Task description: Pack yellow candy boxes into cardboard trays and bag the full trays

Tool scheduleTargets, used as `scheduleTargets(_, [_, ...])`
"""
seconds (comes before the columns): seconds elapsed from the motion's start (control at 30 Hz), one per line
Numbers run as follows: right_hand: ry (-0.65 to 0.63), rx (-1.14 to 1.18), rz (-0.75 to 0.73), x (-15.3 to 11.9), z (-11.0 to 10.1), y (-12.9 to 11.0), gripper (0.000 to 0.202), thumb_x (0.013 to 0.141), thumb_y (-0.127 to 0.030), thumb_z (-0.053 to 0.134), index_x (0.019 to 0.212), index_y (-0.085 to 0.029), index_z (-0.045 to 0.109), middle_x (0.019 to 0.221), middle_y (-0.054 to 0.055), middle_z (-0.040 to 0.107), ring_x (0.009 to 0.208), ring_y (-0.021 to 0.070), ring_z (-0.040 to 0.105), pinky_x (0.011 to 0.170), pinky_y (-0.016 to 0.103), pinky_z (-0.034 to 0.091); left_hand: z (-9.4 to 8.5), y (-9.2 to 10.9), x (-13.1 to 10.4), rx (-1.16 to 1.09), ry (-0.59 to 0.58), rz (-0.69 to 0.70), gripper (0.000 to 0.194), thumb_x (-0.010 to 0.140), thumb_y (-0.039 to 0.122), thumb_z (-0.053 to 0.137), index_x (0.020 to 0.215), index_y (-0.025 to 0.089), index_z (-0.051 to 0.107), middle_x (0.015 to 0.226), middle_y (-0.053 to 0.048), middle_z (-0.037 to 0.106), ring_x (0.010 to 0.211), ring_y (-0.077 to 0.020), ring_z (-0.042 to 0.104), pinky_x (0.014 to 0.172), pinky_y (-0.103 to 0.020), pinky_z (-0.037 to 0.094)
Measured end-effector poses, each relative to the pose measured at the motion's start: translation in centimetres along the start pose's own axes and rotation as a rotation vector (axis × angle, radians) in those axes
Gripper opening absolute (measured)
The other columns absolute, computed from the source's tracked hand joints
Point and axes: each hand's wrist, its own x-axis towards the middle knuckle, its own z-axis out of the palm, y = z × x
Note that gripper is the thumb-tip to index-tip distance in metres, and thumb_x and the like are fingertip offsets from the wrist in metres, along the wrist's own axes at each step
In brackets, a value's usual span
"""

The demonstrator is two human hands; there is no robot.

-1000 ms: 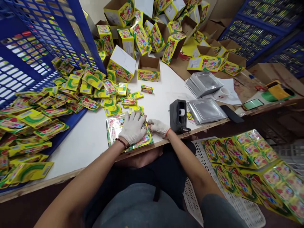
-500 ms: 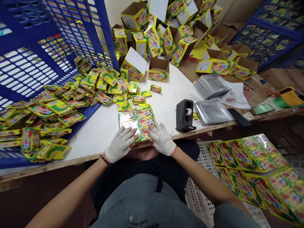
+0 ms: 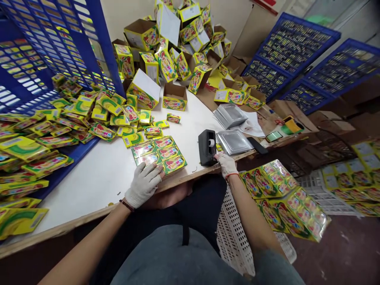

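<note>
Grouped boxes [image 3: 170,152] lie on the tabletop [image 3: 101,176], left hand [image 3: 142,186] loosely spread at their edge; right hand [image 3: 227,165] bunched by the dispenser [image 3: 205,147], grip unclear. Loose boxes [image 3: 108,105] lie ungrouped.

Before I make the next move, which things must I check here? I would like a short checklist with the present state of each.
1. Pack of small boxes lies flat on the table: ok.
2. Left hand touches the pack's near side: ok.
3. Right hand is at the front of the tape dispenser: ok.
4. Tape roll sits in the dispenser: ok.
5. Right fingers grip a tape end: cannot tell, too small.
6. Surface free of scraps: not ok, a dark scrap lies between pack and dispenser.
</note>
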Motion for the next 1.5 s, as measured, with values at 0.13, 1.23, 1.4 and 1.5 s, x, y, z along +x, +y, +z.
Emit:
scheduleTargets(0.13, [0.114, 0.101, 0.072, -2.4, -0.3, -0.3, 0.025, 0.064, -0.044, 0.072, 0.063, -0.021, 0.064, 0.076, 0.002, 0.064, 0.083, 0.0195, 0.06, 0.075, 0.029, 0.047, -0.1, -0.1, 0.2, -0.005, 0.004, 0.001, 0.035, 0.088, 0.019, 0.052, 0.119, 0.025, 0.067, 0.124, -0.006, 0.07, 0.118, -0.0282, 0.059, 0.106, -0.054, 0.034])
scheduleTargets(1.23, [-0.672, 0.69, 0.374, -15.4, 11.5, -8.1, 0.05, 0.057, -0.061, 0.081, 0.064, -0.02, 0.053, 0.058, -0.003, 0.054, 0.049, 0.008, 0.049, 0.043, 0.021, 0.039, -1.7, 2.3, 1.3, -0.091, -0.156, -0.245, 0.021, 0.084, 0.014, 0.055, 0.1, 0.02, 0.068, 0.101, -0.009, 0.067, 0.091, -0.0241, 0.056, 0.078, -0.039, 0.043])
scheduleTargets(1.4, [-0.648, 0.671, 0.399, -15.4, 11.8, -7.7, 0.044, 0.059, -0.056, 0.079, 0.065, -0.02, 0.055, 0.057, -0.004, 0.057, 0.049, 0.0081, 0.05, 0.044, 0.022, 0.039, -3.4, 2.6, 3.0, -0.046, -0.356, -0.216, 0.03, 0.088, 0.02, 0.057, 0.115, 0.027, 0.067, 0.099, -0.008, 0.063, 0.089, -0.0253, 0.055, 0.073, -0.039, 0.04])
scheduleTargets(1.5, [-0.655, 0.626, 0.4, -14.9, 11.9, -7.6, 0.036, 0.061, -0.048, 0.08, 0.061, -0.02, 0.056, 0.052, -0.004, 0.057, 0.045, 0.0081, 0.05, 0.043, 0.021, 0.04, -3.7, 3.1, 4.2, -0.035, -0.4, -0.27, 0.016, 0.088, 0.028, 0.061, 0.1, 0.025, 0.071, 0.096, -0.009, 0.063, 0.089, -0.0265, 0.056, 0.073, -0.041, 0.04])
